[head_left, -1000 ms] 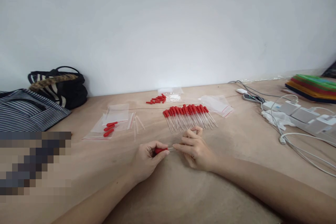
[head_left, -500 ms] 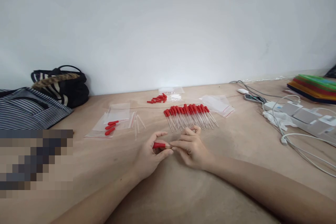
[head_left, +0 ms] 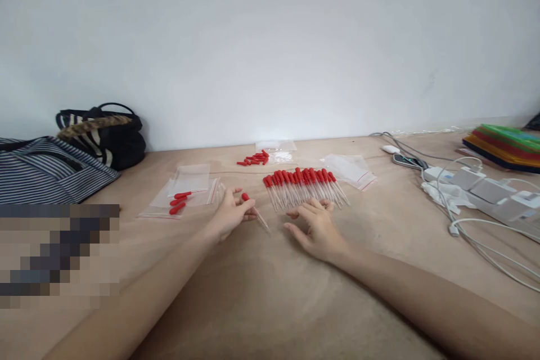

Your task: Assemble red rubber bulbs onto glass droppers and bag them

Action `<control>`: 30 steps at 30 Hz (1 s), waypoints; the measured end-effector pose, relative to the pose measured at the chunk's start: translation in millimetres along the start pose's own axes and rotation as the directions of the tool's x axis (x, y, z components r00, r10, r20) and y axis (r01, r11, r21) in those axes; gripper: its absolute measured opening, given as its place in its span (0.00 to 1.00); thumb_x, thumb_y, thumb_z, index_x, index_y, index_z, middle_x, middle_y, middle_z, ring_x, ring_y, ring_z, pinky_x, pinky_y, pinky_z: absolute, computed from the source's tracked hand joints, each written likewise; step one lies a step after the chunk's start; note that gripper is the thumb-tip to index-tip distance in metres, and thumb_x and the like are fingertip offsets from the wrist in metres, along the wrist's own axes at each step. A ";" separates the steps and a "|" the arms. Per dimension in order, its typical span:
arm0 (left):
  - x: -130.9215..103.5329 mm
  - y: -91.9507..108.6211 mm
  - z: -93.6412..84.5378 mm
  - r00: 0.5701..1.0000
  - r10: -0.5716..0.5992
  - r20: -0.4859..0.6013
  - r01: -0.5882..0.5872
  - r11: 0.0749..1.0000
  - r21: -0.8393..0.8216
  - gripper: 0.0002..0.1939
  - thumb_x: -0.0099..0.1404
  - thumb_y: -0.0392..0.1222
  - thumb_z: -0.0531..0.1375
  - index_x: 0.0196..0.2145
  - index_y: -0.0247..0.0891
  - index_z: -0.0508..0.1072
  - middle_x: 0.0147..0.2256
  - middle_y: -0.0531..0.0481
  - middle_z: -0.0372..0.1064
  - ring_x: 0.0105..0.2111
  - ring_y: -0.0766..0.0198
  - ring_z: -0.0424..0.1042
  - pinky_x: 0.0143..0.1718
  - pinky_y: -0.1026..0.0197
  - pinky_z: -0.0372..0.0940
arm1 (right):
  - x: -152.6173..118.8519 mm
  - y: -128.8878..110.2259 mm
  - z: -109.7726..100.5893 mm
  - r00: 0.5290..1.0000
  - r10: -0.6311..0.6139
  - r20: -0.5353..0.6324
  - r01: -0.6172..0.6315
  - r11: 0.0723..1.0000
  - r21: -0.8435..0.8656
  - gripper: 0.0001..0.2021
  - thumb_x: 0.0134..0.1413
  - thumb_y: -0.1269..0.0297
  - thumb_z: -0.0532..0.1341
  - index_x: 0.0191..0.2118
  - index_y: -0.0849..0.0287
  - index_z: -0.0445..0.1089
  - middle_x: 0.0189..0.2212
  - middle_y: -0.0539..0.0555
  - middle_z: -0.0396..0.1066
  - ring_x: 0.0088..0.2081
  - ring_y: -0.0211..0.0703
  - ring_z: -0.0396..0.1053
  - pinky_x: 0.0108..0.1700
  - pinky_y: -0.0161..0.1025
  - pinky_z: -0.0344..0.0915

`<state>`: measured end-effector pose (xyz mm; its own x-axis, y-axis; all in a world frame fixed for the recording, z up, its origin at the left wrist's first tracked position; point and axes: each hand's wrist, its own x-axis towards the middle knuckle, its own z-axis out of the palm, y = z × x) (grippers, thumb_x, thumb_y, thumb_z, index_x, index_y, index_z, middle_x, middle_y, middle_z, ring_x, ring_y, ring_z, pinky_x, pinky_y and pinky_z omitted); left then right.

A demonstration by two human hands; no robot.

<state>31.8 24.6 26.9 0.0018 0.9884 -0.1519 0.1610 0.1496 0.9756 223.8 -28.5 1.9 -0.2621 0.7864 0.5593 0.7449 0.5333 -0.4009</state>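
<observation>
My left hand [head_left: 230,215] pinches a dropper [head_left: 262,221] with a red rubber bulb and a clear glass tube; the tube slants down to the right. My right hand [head_left: 319,229] has its fingers loosely spread with nothing in them, close in front of a row of droppers [head_left: 310,185] lying side by side, red bulbs away from me. Left of my left hand, a few loose red bulbs [head_left: 177,209] rest on clear zip bags [head_left: 158,205]. Loose glass tubes [head_left: 220,193] lie partly hidden behind that hand.
At the back are a pile of small red bulbs [head_left: 255,158] and a bundle of glass tubes [head_left: 282,156]. Flat bags [head_left: 350,167] lie behind the row. Chargers and white cables [head_left: 476,225] crowd the right; a black bag [head_left: 122,138] and striped cloth [head_left: 54,171] the left.
My right hand has let go of the dropper and opened. My left hand has moved left and away from me, carrying the dropper, whose tube now points down to the right.
</observation>
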 end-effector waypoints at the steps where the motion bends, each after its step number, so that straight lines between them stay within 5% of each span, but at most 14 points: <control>1: 10.2 4.5 0.6 1.000 -0.013 0.001 0.013 0.998 0.054 0.24 0.55 0.33 0.60 0.46 0.37 0.53 0.23 0.58 0.63 0.20 0.69 0.70 0.27 0.61 0.69 | 0.0 4.1 -1.4 1.000 0.015 -0.001 -0.015 1.000 -0.001 0.06 0.52 0.63 0.56 0.34 0.57 0.68 0.29 0.51 0.71 0.35 0.41 0.63 0.41 0.43 0.44; 8: 74.3 13.0 18.8 0.997 0.024 -0.080 0.004 0.942 0.336 0.35 0.45 0.33 0.66 0.49 0.34 0.55 0.29 0.50 0.67 0.14 0.69 0.67 0.18 0.65 0.65 | -1.9 18.8 -5.0 0.999 0.042 0.002 -0.042 0.997 -0.066 0.05 0.51 0.66 0.56 0.32 0.57 0.69 0.28 0.51 0.71 0.34 0.42 0.63 0.41 0.44 0.45; 14: 84.0 11.6 18.3 0.987 0.138 -0.079 -0.073 0.834 0.546 0.29 0.47 0.43 0.66 0.45 0.32 0.61 0.32 0.44 0.70 0.18 0.65 0.70 0.21 0.64 0.64 | -3.0 13.9 -4.1 1.000 0.026 -0.007 -0.027 0.998 -0.059 0.04 0.51 0.66 0.56 0.30 0.57 0.68 0.26 0.50 0.70 0.33 0.40 0.62 0.41 0.43 0.44; 17: 75.2 20.7 -6.3 0.962 0.260 -0.082 -0.136 0.718 0.682 0.18 0.49 0.45 0.63 0.37 0.36 0.68 0.28 0.49 0.71 0.23 0.61 0.71 0.28 0.62 0.63 | -2.7 13.8 -4.1 1.000 0.027 -0.006 -0.027 0.999 -0.043 0.05 0.51 0.67 0.56 0.28 0.57 0.68 0.25 0.50 0.70 0.33 0.41 0.62 0.41 0.43 0.44; 21: 58.8 30.1 -69.1 0.925 0.371 -0.078 -0.152 0.551 0.821 0.02 0.52 0.38 0.60 0.26 0.38 0.71 0.29 0.50 0.70 0.35 0.57 0.69 0.36 0.63 0.59 | -2.1 13.8 -3.8 1.000 0.023 0.010 -0.022 1.000 -0.011 0.05 0.51 0.68 0.56 0.28 0.57 0.68 0.25 0.49 0.70 0.33 0.41 0.61 0.41 0.44 0.43; 26: 38.4 18.8 -144.3 0.916 0.395 -0.070 -0.097 0.386 0.917 0.06 0.56 0.38 0.57 0.29 0.36 0.73 0.31 0.55 0.69 0.37 0.61 0.65 0.39 0.65 0.55 | -1.4 11.6 -1.1 1.000 0.000 0.028 0.001 1.000 -0.027 0.05 0.51 0.68 0.56 0.27 0.57 0.68 0.24 0.48 0.69 0.33 0.39 0.60 0.41 0.44 0.42; 30: 32.8 4.4 -164.9 0.932 0.352 -0.087 -0.046 0.352 0.935 0.13 0.58 0.41 0.55 0.39 0.33 0.72 0.33 0.52 0.69 0.35 0.62 0.65 0.36 0.67 0.55 | 4.8 1.3 13.2 0.999 -0.043 -0.016 0.041 0.993 -0.107 0.06 0.51 0.67 0.56 0.27 0.56 0.69 0.24 0.49 0.69 0.33 0.40 0.59 0.39 0.44 0.41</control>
<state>-130.2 62.0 52.4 -0.0271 0.9762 0.2152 0.9793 -0.0173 0.2017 215.4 -19.9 -5.5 -0.2840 0.7575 0.5878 0.7949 0.5289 -0.2975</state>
